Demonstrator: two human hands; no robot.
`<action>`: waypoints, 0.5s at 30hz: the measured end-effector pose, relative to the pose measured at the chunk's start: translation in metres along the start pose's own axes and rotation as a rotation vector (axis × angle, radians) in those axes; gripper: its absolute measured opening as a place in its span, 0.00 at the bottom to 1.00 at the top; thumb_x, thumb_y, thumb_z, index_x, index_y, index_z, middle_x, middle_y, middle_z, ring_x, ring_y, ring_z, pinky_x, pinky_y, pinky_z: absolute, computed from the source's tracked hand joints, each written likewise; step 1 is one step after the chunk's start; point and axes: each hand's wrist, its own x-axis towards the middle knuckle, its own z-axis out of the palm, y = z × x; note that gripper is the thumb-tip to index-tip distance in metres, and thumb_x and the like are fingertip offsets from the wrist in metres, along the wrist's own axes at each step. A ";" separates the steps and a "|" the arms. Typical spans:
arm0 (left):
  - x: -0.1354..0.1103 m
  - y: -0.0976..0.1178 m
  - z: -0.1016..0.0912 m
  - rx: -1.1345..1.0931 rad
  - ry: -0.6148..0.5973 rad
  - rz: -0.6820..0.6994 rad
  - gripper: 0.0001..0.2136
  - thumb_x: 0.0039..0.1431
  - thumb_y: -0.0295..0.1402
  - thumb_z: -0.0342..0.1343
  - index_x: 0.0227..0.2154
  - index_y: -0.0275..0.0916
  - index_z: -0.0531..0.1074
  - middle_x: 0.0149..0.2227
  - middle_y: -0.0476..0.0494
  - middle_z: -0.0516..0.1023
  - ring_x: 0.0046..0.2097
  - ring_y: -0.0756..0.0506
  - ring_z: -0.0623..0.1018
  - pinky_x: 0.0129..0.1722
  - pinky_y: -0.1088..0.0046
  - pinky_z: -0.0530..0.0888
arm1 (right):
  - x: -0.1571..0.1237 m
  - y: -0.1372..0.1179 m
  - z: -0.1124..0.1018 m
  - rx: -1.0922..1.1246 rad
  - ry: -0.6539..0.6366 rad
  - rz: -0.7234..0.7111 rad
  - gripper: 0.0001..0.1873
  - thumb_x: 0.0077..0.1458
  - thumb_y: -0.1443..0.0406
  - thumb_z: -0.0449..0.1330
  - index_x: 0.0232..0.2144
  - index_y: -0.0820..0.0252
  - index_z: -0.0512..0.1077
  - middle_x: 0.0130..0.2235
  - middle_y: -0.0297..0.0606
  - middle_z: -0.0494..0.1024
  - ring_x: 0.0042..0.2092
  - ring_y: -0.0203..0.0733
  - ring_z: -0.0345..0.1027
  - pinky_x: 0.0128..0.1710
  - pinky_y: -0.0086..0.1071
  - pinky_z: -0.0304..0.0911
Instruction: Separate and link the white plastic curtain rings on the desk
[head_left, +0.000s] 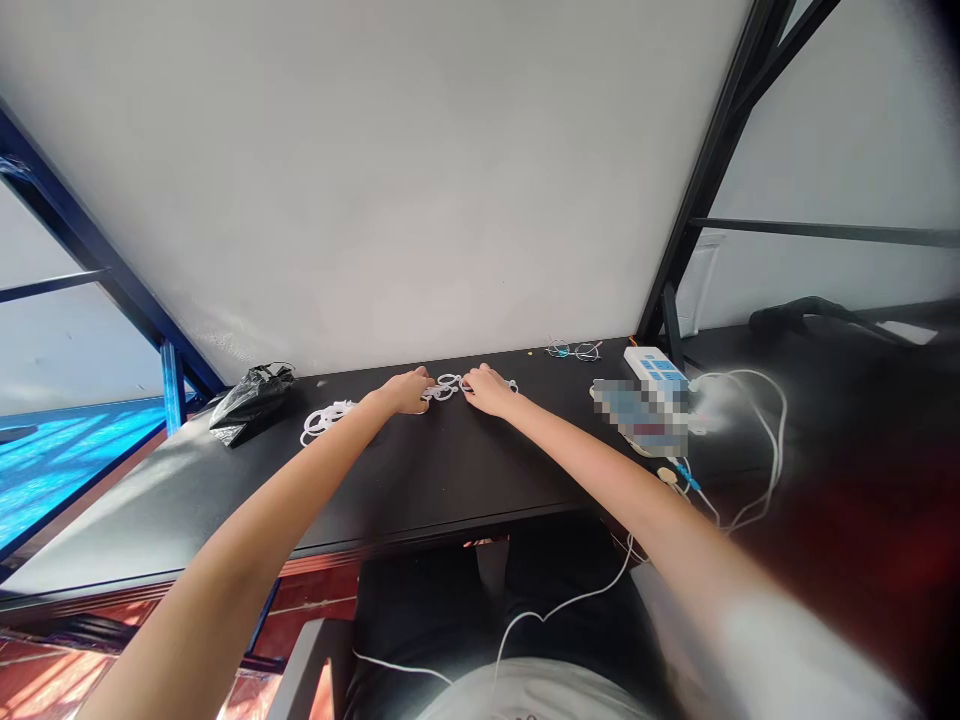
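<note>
Both my arms reach across a black desk (420, 480) toward the white wall. My left hand (407, 391) and my right hand (487, 389) lie close together, fingers curled, on a white plastic piece of joined rings (450, 385) that rests flat on the desk between them. Each hand grips one end of that piece. A second white ring piece (324, 418) lies on the desk to the left of my left hand, untouched.
A crumpled black plastic bag (251, 400) sits at the desk's back left. A pair of thin glasses (574, 350) lies near the wall. A white power strip (656, 368) with white cables (757, 450) occupies the right side. Black metal frame posts (705, 190) rise at right.
</note>
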 end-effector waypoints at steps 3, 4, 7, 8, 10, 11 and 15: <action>-0.004 -0.001 0.000 0.010 -0.006 -0.002 0.20 0.53 0.31 0.53 0.51 0.39 0.72 0.54 0.36 0.68 0.45 0.40 0.77 0.42 0.68 0.73 | -0.006 0.001 -0.004 0.014 -0.014 -0.001 0.12 0.51 0.76 0.59 0.20 0.58 0.70 0.32 0.47 0.76 0.43 0.53 0.64 0.39 0.38 0.59; -0.007 -0.001 0.000 0.015 0.002 0.011 0.19 0.53 0.31 0.53 0.49 0.38 0.73 0.54 0.36 0.68 0.44 0.40 0.77 0.41 0.68 0.73 | -0.009 0.001 -0.005 0.022 -0.021 -0.004 0.14 0.51 0.76 0.59 0.18 0.58 0.68 0.29 0.46 0.75 0.42 0.52 0.65 0.37 0.37 0.59; -0.013 -0.001 0.001 0.024 0.065 0.047 0.15 0.54 0.30 0.53 0.45 0.39 0.74 0.52 0.38 0.70 0.41 0.42 0.77 0.38 0.70 0.72 | -0.019 -0.003 -0.010 0.047 -0.035 -0.017 0.18 0.49 0.76 0.60 0.13 0.58 0.63 0.23 0.42 0.72 0.36 0.48 0.66 0.33 0.33 0.57; -0.015 0.000 0.002 0.024 0.086 0.045 0.14 0.54 0.30 0.53 0.43 0.39 0.74 0.51 0.38 0.70 0.40 0.42 0.77 0.37 0.70 0.72 | -0.023 -0.004 -0.011 0.054 -0.039 -0.022 0.19 0.48 0.76 0.60 0.13 0.58 0.62 0.22 0.41 0.70 0.34 0.46 0.66 0.32 0.32 0.56; -0.017 0.002 0.003 0.007 0.096 0.026 0.10 0.54 0.30 0.52 0.39 0.38 0.75 0.48 0.37 0.72 0.38 0.42 0.77 0.36 0.70 0.71 | -0.030 -0.006 -0.012 0.065 -0.047 -0.028 0.18 0.46 0.76 0.61 0.12 0.58 0.61 0.21 0.38 0.68 0.29 0.41 0.64 0.29 0.31 0.54; -0.018 0.003 0.004 -0.009 0.087 0.016 0.09 0.54 0.30 0.52 0.36 0.38 0.75 0.46 0.37 0.73 0.38 0.41 0.77 0.35 0.70 0.70 | -0.033 -0.007 -0.013 0.067 -0.054 -0.030 0.18 0.45 0.76 0.62 0.12 0.59 0.61 0.20 0.37 0.68 0.26 0.38 0.62 0.28 0.30 0.53; -0.020 0.003 0.001 -0.066 0.040 -0.014 0.04 0.51 0.29 0.54 0.28 0.39 0.74 0.36 0.39 0.77 0.35 0.41 0.77 0.31 0.71 0.68 | -0.044 -0.009 -0.014 0.170 -0.082 -0.059 0.17 0.44 0.75 0.63 0.12 0.59 0.62 0.19 0.35 0.68 0.21 0.32 0.56 0.24 0.28 0.50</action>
